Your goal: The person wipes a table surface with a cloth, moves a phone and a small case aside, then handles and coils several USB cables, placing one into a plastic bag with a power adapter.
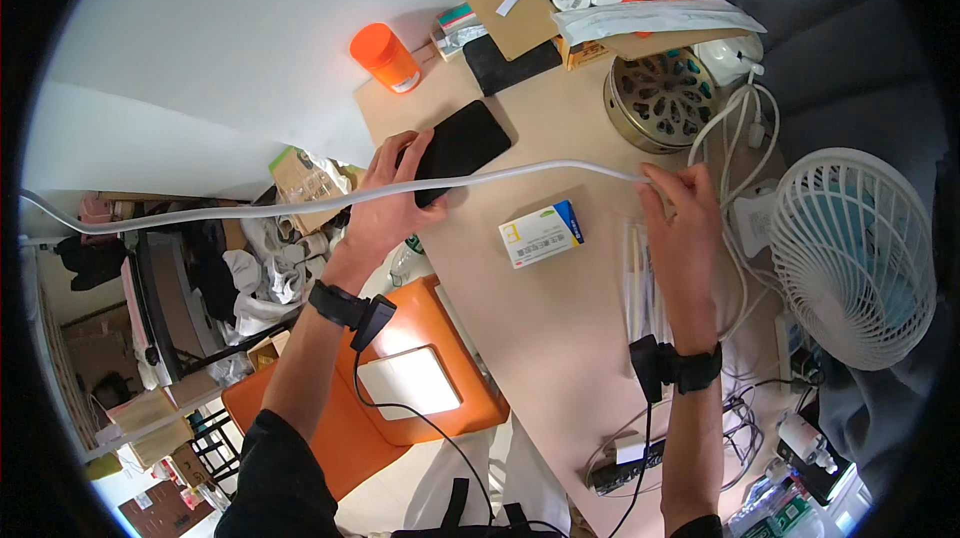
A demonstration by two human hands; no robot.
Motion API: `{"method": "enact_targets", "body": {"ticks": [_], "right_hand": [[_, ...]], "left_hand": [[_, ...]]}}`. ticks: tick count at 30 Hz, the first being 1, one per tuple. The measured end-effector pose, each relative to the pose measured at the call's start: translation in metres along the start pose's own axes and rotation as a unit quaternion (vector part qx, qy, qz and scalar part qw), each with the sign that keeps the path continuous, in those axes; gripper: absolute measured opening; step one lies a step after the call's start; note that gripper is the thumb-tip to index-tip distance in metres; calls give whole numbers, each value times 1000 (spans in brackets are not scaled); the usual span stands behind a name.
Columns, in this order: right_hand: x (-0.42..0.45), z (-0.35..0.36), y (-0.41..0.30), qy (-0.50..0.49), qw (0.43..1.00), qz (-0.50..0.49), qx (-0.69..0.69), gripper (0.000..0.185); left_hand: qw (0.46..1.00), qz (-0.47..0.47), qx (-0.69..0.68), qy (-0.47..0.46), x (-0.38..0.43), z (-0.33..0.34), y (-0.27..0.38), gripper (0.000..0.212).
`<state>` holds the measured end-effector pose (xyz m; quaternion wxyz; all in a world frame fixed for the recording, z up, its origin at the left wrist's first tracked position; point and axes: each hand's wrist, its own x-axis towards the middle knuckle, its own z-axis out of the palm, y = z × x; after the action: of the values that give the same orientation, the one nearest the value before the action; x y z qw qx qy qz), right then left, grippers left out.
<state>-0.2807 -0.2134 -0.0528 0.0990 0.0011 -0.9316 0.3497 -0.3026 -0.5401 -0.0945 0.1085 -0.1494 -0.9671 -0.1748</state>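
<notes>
A black smartphone lies at the table's far left edge, and my left hand grips its near end between thumb and fingers. My right hand pinches the right end of a white cable between thumb and fingertips. From there the cable arcs left across the view, over my left hand, and runs out to the left rim. Between my hands a small white, blue and yellow medicine box lies on the tabletop. Thin clear-wrapped sticks lie beside my right hand.
A white fan stands at the right, near coiled white cords and a round pierced metal tin. An orange jar and a black pouch are at the back. A power strip lies near; an orange chair stands left.
</notes>
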Motion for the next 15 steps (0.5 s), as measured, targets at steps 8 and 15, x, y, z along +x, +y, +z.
{"method": "enact_targets", "body": {"ticks": [8,15], "right_hand": [[1,-3,-4,-25,999,20,3,26],[4,-18,-34,-44,998,2,-53,34]], "left_hand": [[1000,17,-16,6,5,-17,-6,74],[976,-191,-108,9,-46,-44,11,84]]}}
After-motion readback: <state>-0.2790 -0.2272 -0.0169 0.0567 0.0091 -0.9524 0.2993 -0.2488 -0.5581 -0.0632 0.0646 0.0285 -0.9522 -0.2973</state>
